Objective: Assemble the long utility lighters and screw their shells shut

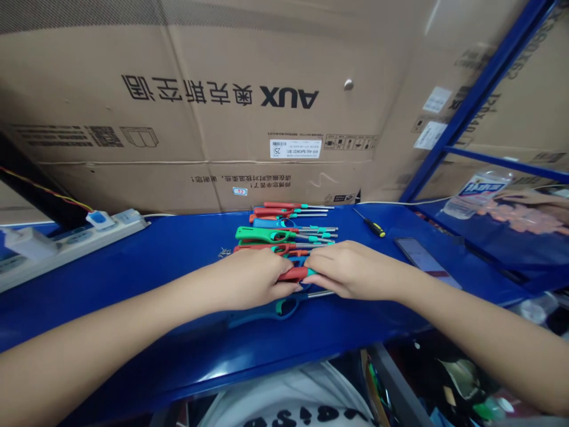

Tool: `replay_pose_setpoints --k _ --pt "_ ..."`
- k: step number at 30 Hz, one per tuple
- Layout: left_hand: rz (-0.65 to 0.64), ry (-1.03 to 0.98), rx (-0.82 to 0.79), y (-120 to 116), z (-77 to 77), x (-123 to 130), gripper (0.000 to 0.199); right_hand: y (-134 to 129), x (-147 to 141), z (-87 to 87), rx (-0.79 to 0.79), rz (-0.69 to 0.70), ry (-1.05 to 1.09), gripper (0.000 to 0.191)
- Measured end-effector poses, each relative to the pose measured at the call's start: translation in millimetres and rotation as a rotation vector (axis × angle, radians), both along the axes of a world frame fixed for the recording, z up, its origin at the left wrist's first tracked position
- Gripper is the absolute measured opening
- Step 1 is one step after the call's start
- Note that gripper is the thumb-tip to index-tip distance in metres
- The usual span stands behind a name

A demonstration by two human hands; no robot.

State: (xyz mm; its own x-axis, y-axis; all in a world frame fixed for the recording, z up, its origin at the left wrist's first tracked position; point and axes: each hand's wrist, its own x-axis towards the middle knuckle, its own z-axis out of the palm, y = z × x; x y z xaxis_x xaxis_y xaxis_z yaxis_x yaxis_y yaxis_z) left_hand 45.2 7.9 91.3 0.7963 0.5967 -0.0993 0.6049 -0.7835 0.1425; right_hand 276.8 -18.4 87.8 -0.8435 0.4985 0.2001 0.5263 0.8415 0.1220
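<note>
Both hands meet at the middle of a blue shelf, closed on one red long-necked lighter [294, 274]. My left hand [262, 276] wraps its handle, and my right hand [340, 270] grips its teal-collared front end, hiding the tip. Close in front of the hands lies a dark blue lighter [267, 311] with a metal neck. Beyond them several more lighters lie side by side, necks to the right: a green lighter [255, 233], a light blue lighter [269, 223] and red lighters [273, 211] at the back. Some are partly covered by my hands.
A cardboard wall [222, 136] stands behind the blue shelf [178, 332]. To the right lie a screwdriver [376, 227], a phone [424, 258] and a clear bottle [475, 193]. A power strip [75, 243] with plugs sits at left. Another person's hand [533, 204] shows at far right.
</note>
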Motion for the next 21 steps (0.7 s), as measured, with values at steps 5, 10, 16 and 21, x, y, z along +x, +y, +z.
replay_pose_setpoints --k 5,10,16,21 --pt "0.055 0.036 -0.012 -24.0 3.1 -7.0 0.034 -17.9 -12.2 -5.5 0.022 0.032 0.043 0.037" --pt "0.106 0.058 0.009 -34.5 4.8 -37.6 0.033 -34.2 -1.0 -16.1 0.019 -0.016 0.06 0.036" --pt "0.115 0.055 -0.075 -23.8 0.5 -62.7 0.038 -30.0 26.5 -17.1 -0.111 -0.201 0.051 0.031" --pt "0.007 0.032 -0.075 -21.4 -7.7 -43.4 0.035 -28.5 8.9 -10.9 -0.247 -0.108 0.002 0.03"
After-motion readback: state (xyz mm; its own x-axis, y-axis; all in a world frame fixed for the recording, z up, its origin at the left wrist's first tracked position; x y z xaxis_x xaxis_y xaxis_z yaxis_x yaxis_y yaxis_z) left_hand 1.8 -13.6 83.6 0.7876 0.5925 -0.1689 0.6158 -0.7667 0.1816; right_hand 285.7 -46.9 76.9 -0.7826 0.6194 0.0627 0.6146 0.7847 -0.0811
